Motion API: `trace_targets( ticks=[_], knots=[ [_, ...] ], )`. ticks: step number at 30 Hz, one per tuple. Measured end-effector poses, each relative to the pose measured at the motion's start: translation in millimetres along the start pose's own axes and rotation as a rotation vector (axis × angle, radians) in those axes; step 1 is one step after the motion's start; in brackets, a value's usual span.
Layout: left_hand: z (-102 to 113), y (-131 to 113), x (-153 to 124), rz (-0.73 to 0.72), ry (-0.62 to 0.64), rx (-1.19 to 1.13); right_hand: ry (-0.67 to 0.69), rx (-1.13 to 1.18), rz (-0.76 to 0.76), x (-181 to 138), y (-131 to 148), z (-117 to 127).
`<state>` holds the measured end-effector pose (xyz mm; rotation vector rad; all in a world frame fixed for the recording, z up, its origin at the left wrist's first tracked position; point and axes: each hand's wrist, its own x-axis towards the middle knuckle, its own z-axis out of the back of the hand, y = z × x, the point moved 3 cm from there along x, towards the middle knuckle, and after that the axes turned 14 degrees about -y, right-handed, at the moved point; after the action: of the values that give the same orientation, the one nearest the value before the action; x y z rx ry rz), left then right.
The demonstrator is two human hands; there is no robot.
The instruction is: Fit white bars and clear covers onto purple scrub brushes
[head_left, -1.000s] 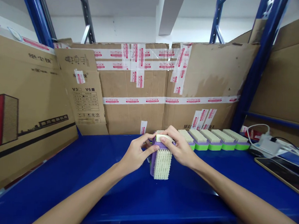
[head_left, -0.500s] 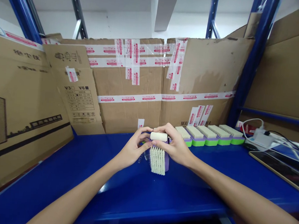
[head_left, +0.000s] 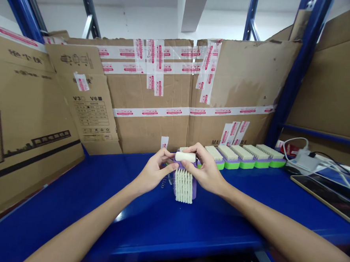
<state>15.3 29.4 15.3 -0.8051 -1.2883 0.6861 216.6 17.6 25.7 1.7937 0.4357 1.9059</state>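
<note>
A purple scrub brush (head_left: 184, 187) with cream bristles faces me, tilted, above the blue table. At its upper end lies a smooth white cylindrical piece (head_left: 185, 157). My left hand (head_left: 156, 170) grips the brush's upper left edge, thumb in front and fingers partly hidden behind. My right hand (head_left: 204, 168) is closed around the upper right, its thumb just under the white piece and its index finger over the top. A small coil spring (head_left: 164, 181) and a clear piece show beside the brush, below my left fingers.
Several green and purple brushes (head_left: 241, 155) stand bristles up in a row at the back right. A tablet-like device (head_left: 326, 197) and a white power adapter (head_left: 306, 160) with cables lie at the right. Taped cardboard (head_left: 151, 129) walls the blue table's (head_left: 163, 233) back.
My left fingers have drawn slightly away from the white piece, and my right thumb has shifted up against it. The view has tilted a little; the brush stays in nearly the same place.
</note>
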Motion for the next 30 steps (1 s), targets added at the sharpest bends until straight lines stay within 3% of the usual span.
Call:
trace_targets(
  ticks=[4, 8, 30],
  knots=[
    [0, -4, -5, -0.066, -0.111, 0.048, 0.011, 0.104, -0.109, 1, -7, -1],
    [0, -5, -9, -0.108, -0.127, 0.097, 0.012, 0.178, -0.177, 1, -11, -2],
    [-2, -18, -13, -0.32, -0.127, 0.418, 0.056, 0.174, -0.144, 3, -14, -1]
  ],
)
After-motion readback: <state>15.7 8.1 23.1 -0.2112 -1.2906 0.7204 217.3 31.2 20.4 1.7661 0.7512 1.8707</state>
